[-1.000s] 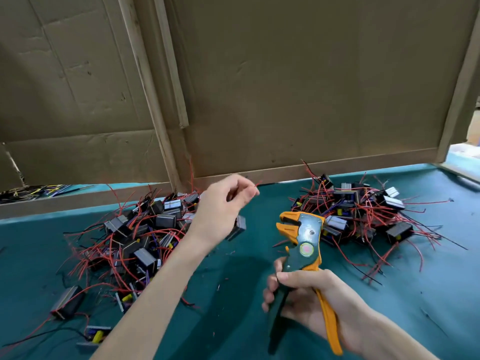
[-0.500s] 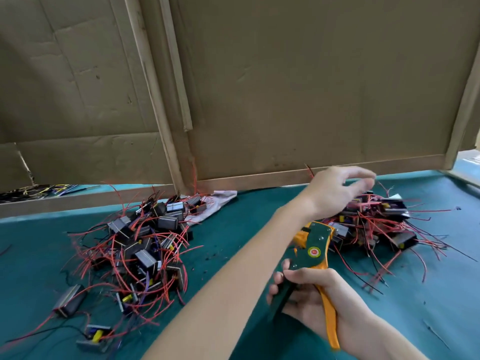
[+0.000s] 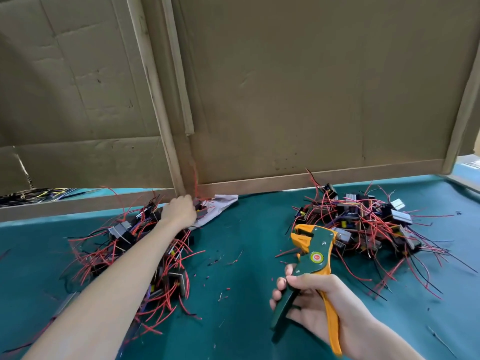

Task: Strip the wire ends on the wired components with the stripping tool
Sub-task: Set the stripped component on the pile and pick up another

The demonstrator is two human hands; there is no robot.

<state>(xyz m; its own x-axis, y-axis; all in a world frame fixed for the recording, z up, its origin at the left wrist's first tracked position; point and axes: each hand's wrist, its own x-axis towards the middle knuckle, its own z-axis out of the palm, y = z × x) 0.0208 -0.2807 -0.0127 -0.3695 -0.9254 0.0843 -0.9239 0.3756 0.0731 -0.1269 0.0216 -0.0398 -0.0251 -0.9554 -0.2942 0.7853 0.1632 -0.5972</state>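
Scraps on the desk are suggesting partial progress: the left hand is curling into the ten-o'clock pile (hold: cannot tell), the right hand is gripping the stripper.

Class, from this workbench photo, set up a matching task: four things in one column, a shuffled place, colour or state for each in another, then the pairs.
1. stripping tool
2. left hand
3. table cover
4. right pile of wired components

A. teal
B. on the far end of the left pile
C. gripped by the right hand
D. lying untouched beyond the tool

Pairs: 1-C, 2-B, 3-A, 4-D
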